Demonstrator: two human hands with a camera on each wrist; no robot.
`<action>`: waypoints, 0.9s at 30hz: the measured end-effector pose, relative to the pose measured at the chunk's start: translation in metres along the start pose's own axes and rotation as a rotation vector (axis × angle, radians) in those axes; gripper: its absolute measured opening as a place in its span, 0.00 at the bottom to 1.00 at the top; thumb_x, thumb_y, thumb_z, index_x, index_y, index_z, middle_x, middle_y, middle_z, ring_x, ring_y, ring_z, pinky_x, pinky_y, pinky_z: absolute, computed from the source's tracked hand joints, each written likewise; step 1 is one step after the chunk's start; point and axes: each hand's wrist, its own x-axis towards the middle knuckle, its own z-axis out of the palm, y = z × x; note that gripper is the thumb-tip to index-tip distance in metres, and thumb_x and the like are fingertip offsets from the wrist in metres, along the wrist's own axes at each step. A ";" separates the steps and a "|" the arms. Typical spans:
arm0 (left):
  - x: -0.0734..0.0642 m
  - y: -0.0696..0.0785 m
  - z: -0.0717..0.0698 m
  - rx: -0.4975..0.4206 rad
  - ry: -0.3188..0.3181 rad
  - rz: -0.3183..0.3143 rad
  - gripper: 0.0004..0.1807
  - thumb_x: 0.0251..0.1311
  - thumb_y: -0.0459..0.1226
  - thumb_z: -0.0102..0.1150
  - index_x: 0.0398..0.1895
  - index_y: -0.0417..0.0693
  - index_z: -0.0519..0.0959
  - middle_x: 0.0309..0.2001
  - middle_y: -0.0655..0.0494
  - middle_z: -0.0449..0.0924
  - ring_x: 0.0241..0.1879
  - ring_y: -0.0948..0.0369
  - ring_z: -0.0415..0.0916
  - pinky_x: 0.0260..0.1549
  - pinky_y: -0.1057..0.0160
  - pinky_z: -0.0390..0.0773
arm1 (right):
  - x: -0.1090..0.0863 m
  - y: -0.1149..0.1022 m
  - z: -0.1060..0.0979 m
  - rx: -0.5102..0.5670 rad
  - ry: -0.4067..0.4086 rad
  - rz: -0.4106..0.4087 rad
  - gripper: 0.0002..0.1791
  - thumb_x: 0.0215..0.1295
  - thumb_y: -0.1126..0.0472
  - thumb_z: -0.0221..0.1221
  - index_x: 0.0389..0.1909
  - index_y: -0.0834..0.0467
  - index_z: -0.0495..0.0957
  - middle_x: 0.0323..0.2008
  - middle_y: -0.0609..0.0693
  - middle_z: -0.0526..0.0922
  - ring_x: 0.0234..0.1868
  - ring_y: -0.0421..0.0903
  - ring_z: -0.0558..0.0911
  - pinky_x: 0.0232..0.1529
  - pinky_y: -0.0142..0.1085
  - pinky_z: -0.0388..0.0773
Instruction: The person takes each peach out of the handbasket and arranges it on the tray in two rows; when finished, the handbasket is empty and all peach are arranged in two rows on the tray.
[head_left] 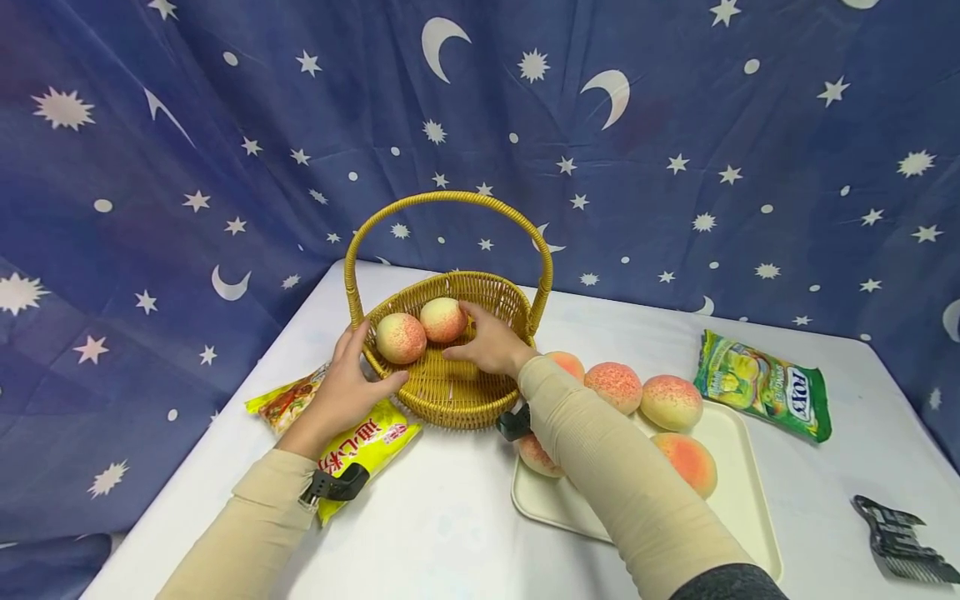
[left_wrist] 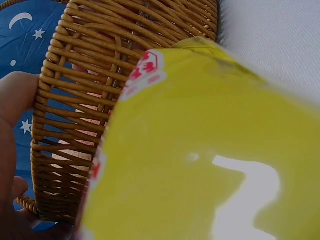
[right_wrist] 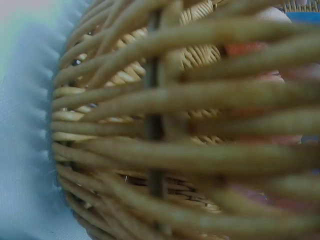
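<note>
A golden wicker basket [head_left: 442, 408] with a tall arched handle stands on the table, two peaches [head_left: 401, 338] [head_left: 444, 320] inside it. My left hand [head_left: 347, 398] holds the basket's left rim, thumb and fingers spread along it; in the left wrist view that hand [left_wrist: 12, 112] shows at the edge of the weave. Inside the basket, my right hand [head_left: 491, 340] has thumb and fingers apart, its fingertips beside the farther peach; whether they touch it I cannot tell. The right wrist view is mostly filled by the blurred basket wall [right_wrist: 150, 115].
A cream tray [head_left: 738, 517] with several peaches [head_left: 671, 402] lies right of the basket, partly under my right forearm. A yellow food packet [head_left: 375, 446] lies beneath my left wrist. Farther right are a green FOX'S candy bag [head_left: 765, 387] and black combs [head_left: 903, 542]. Starry blue cloth hangs behind.
</note>
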 end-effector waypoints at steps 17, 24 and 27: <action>-0.002 0.001 0.000 -0.007 -0.002 0.008 0.60 0.60 0.56 0.66 0.82 0.51 0.35 0.79 0.41 0.30 0.75 0.35 0.38 0.66 0.30 0.49 | -0.003 0.002 0.003 -0.050 0.053 0.035 0.45 0.59 0.54 0.72 0.73 0.63 0.63 0.65 0.65 0.66 0.65 0.57 0.68 0.67 0.48 0.65; -0.003 0.002 0.001 -0.010 0.002 0.008 0.59 0.61 0.55 0.66 0.82 0.51 0.36 0.79 0.41 0.30 0.75 0.34 0.38 0.66 0.30 0.49 | -0.005 0.003 0.004 0.015 0.037 0.048 0.39 0.58 0.56 0.72 0.65 0.64 0.64 0.60 0.62 0.73 0.60 0.56 0.74 0.63 0.45 0.69; -0.002 0.003 0.001 -0.010 0.006 0.013 0.59 0.61 0.54 0.66 0.82 0.51 0.36 0.79 0.41 0.30 0.75 0.34 0.38 0.66 0.30 0.49 | -0.005 0.003 0.003 0.021 0.029 0.036 0.42 0.58 0.57 0.72 0.68 0.64 0.62 0.62 0.63 0.73 0.60 0.56 0.75 0.63 0.45 0.69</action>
